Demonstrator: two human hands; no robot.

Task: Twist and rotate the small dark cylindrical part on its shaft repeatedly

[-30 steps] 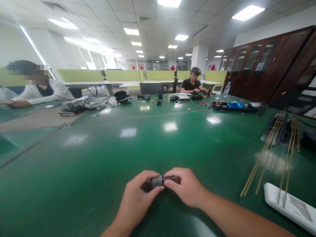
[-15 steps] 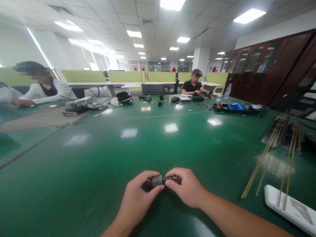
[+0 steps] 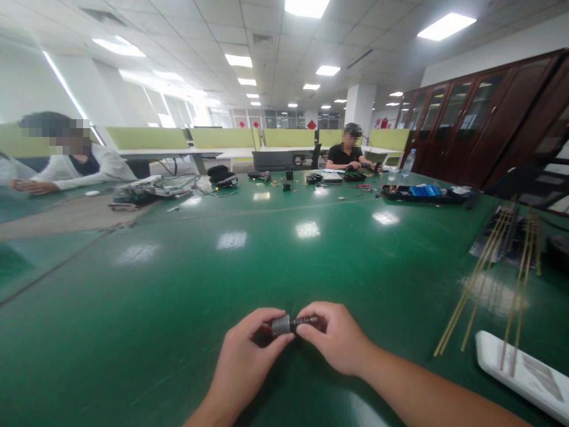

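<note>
Low in the middle of the view, both hands hold one small metal part, which looks like a solenoid valve (image 3: pixel 281 325): a grey cylinder on the left with a thinner, ridged dark stem on the right. The thumb and fingers of my left hand (image 3: pixel 249 347) are closed around the cylinder. With a pinch of thumb and forefinger, my right hand (image 3: pixel 335 335) grips the ridged stem. The part lies roughly level just over the green table (image 3: pixel 186 308). Its rear end is partly hidden by my left fingers, and my right fingertips cover some of the stem.
To the right are a white tray-like device (image 3: pixel 520 373) and several thin brass-coloured rods (image 3: pixel 475 284). Farther back stand a black toolbox tray (image 3: pixel 427 194), a water bottle (image 3: pixel 409 163) and black pouches (image 3: pixel 222 177). One person (image 3: pixel 347 155) sits opposite, another (image 3: pixel 89 163) at far left.
The view has shifted very slightly. Both hands keep their hold on the solenoid valve, almost unmoved; a little more of the stem shows between them.
</note>
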